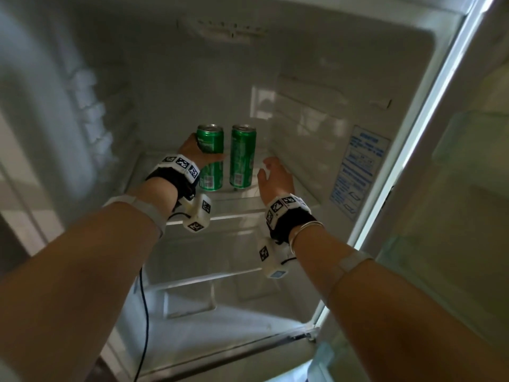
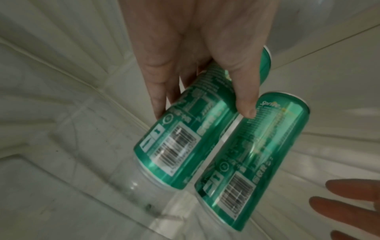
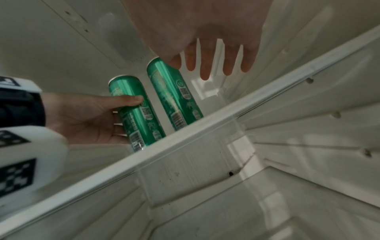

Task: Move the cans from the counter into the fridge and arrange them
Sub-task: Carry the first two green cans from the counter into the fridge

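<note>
Two tall green cans stand upright side by side on the glass shelf (image 1: 239, 205) inside the open fridge. My left hand (image 1: 197, 153) grips the left can (image 1: 210, 172) (image 2: 185, 129) (image 3: 135, 113), thumb across its front and fingers round its back. The right can (image 1: 242, 161) (image 2: 252, 154) (image 3: 174, 95) stands free, a small gap from the left one. My right hand (image 1: 274, 175) (image 3: 211, 65) hovers just right of it, fingers straight and spread, touching nothing.
The fridge's right wall (image 1: 325, 150) with shelf rails and a blue label (image 1: 358, 172) lies close beside my right hand. A lower glass shelf (image 1: 209, 277) and a clear drawer sit below. The open door (image 1: 454, 188) is at the right.
</note>
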`<state>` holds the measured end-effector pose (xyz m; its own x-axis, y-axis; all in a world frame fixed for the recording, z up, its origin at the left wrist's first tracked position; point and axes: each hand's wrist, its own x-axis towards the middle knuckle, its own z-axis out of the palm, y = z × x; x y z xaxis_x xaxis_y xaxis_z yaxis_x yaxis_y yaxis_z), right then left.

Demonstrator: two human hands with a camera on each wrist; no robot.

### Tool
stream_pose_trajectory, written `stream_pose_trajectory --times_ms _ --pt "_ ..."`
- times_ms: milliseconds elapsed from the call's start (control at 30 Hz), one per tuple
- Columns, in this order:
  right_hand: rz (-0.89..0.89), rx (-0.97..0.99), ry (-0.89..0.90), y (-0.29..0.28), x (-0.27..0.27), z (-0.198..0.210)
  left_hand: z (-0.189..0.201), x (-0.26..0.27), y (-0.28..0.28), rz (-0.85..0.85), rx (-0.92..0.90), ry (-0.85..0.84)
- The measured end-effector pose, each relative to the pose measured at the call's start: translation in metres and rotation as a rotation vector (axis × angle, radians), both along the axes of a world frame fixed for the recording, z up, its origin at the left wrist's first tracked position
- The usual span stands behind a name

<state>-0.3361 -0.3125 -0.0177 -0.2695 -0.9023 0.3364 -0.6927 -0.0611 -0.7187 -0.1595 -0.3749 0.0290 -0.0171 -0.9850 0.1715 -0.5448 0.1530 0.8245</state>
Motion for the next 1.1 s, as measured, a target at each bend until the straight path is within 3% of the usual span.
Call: stream_pose_trajectory --times_ms 233,300,533,633,833,1100 --pt "-0.006 0.003 0.023 0.011 0.012 -0.001 -0.008 0.006 0.017 -0.049 0.052 -0.011" --pt "-0.008 -0.013 0.041 0.016 0.018 -0.001 -0.012 0.012 0.024 -0.03 0.029 0.032" --pt "0.023 -0.047 0.082 0.043 0.048 -0.007 -0.02 0.028 0.067 0.035 -0.067 -0.063" --pt "0.063 -0.056 0.12 0.061 0.057 -0.011 -0.026 0.034 0.098 0.001 -0.103 -0.183" --pt "0.233 -0.138 0.13 0.105 0.076 -0.029 -0.053 0.046 0.175 0.018 -0.122 -0.251" --pt "0.456 0.021 0.226 0.191 0.115 -0.087 -0.118 0.082 0.311 0.227 -0.017 -0.244"
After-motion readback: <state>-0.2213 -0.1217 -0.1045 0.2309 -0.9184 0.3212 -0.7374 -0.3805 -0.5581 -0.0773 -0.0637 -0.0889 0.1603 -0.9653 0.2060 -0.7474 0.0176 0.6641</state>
